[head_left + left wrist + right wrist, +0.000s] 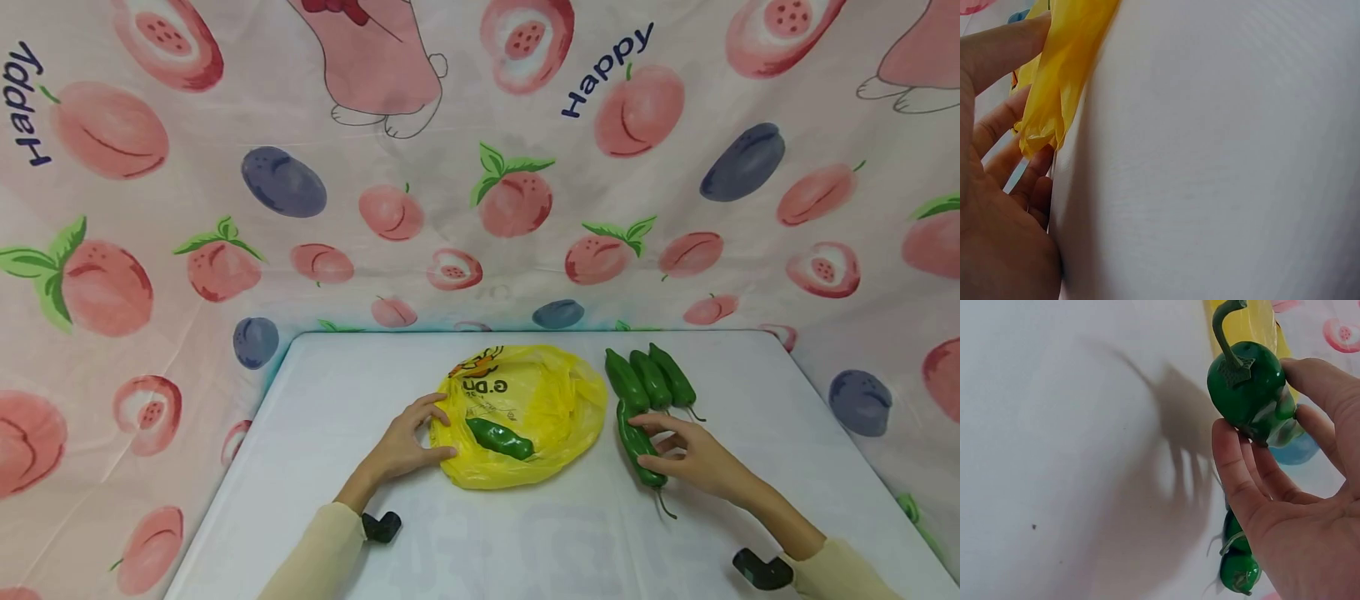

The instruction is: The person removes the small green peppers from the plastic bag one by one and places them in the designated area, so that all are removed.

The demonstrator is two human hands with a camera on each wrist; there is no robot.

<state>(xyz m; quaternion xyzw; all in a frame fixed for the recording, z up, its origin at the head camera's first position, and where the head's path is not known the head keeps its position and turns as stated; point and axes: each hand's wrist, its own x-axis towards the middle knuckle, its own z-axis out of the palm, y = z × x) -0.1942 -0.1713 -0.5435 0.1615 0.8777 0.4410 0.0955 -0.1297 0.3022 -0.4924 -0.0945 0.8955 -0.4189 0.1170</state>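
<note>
A yellow plastic bag (pixel 573 417) lies mouth up on the white table, with one green pepper (pixel 501 439) inside. My left hand (pixel 401 446) holds the bag's left edge; in the left wrist view the thumb and fingers lie on either side of the yellow film (pixel 1066 75). To the right of the bag, my right hand (pixel 701 457) pinches a long green pepper (pixel 636 446) between thumb and fingers. In the right wrist view this pepper (pixel 1241 394) shows its curved stem, and its shadow falls on the table apart from it.
Several more green peppers (pixel 651 382) lie side by side just beyond my right hand, right of the bag. The white table (pixel 525 542) ends at a fruit-patterned cloth (pixel 465 225) hanging behind and along the sides.
</note>
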